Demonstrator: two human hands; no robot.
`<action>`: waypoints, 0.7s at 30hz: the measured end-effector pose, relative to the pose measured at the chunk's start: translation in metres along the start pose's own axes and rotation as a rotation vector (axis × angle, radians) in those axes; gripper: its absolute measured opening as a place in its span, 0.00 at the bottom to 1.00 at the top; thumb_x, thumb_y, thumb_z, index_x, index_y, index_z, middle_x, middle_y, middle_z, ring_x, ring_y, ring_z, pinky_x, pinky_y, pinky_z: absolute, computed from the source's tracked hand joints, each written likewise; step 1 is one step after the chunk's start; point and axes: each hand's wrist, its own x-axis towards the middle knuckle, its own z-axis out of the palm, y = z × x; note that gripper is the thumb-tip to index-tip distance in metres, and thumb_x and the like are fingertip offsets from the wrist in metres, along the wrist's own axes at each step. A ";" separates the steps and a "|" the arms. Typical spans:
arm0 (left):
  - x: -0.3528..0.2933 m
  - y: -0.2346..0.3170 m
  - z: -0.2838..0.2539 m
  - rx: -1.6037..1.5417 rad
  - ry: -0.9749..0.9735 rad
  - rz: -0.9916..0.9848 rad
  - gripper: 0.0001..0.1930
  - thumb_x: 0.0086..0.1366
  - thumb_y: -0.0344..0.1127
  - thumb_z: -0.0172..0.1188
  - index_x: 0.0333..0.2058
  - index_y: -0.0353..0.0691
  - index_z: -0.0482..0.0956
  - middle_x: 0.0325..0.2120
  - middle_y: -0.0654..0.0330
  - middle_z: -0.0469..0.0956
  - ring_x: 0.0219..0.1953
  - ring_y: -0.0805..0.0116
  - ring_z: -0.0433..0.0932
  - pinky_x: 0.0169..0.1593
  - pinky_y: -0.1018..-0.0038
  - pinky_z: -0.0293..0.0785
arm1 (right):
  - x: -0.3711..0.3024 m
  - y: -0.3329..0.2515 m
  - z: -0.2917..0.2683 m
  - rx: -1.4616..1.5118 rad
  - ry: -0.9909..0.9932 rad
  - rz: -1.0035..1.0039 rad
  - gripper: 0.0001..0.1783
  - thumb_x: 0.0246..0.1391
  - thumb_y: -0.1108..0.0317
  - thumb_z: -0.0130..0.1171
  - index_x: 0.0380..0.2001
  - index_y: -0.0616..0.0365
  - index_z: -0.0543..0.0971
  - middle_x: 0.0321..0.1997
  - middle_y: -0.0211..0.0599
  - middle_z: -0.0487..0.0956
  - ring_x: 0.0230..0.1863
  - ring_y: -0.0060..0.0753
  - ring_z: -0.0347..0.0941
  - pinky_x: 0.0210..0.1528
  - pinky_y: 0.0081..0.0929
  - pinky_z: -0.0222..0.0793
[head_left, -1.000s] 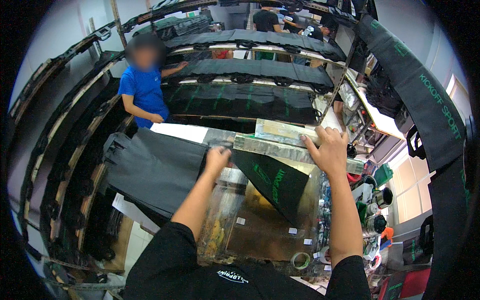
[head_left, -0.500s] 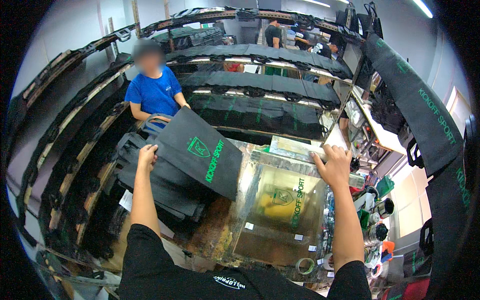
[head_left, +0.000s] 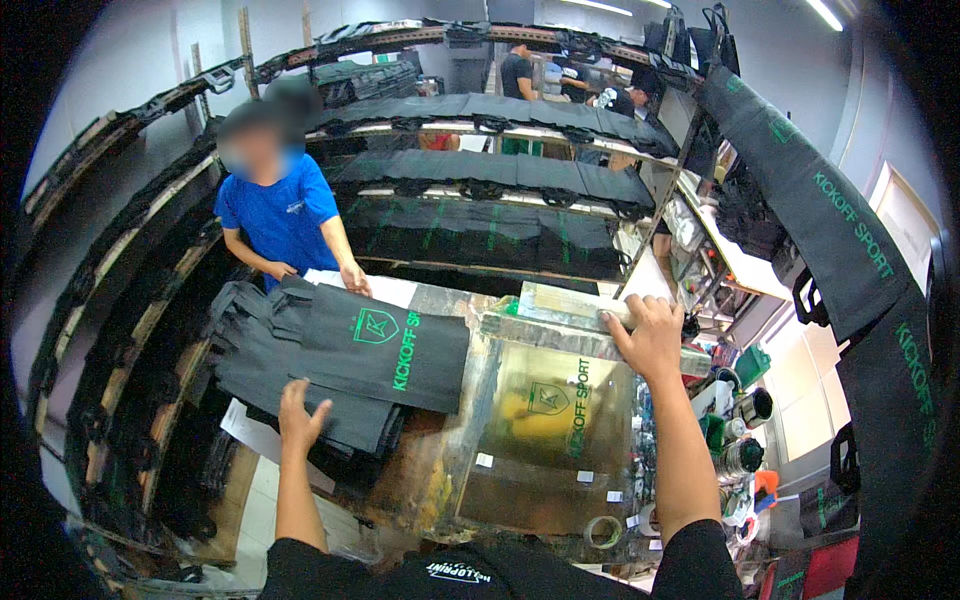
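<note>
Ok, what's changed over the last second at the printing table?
The left hand carried the printed black bag leftward off the screen frame onto the bag stack and let go; it now hovers open. The right hand stays on the frame's far edge, and the person in blue stays opposite.

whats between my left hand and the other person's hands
In the head view, the printed black bag atop the bag stack lies between your left hand and the co-worker's hands.

The black bag (head_left: 385, 345) that was lifted in the air half a second ago now lies flat on the bag pile (head_left: 300, 385) at left. The left hand (head_left: 300, 420) has let go and drawn back to the pile's near edge.
</note>
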 end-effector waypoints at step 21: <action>-0.006 -0.010 -0.016 0.184 -0.332 0.082 0.25 0.78 0.54 0.51 0.62 0.47 0.82 0.64 0.54 0.78 0.71 0.49 0.69 0.76 0.48 0.53 | 0.007 -0.005 0.004 0.055 0.096 -0.031 0.27 0.61 0.39 0.62 0.35 0.55 0.82 0.32 0.42 0.80 0.40 0.48 0.76 0.48 0.48 0.60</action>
